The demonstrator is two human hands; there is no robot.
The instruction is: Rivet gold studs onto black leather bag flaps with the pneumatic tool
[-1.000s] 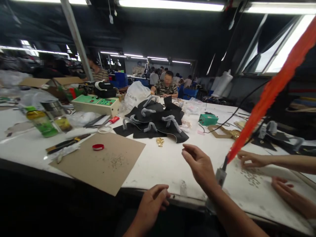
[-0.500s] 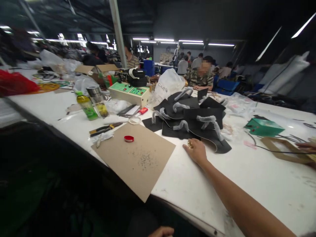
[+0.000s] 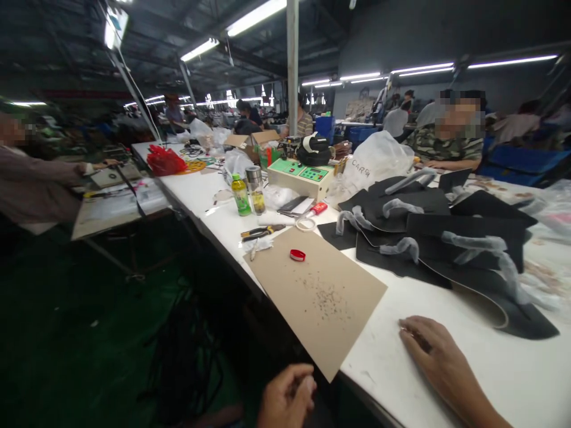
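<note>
My right hand (image 3: 430, 351) rests on the white table (image 3: 379, 362) with its fingers curled in; what lies inside is hidden. Low in the view, my left hand (image 3: 288, 395) hovers by the table edge, thumb against bent fingers, and its contents cannot be made out. Between and beyond the hands lies a tan board (image 3: 330, 267) with dark specks and a red ring-shaped piece (image 3: 297, 255) on it. Past my right hand is a pile of black panels (image 3: 468, 261), their handles (image 3: 401, 248) wrapped in whitish film.
Pliers (image 3: 263, 232), a green-labelled bottle (image 3: 241, 195), a steel-topped flask (image 3: 256, 190) and a beige control box (image 3: 298, 176) stand along the table. A plastic bag (image 3: 379, 157) sits behind the pile. Co-workers sit across the table and at the left.
The view has swung left. My right hand has drawn back from the panels, where small gold-coloured pieces showed at its fingers. My left hand has come further into view.
</note>
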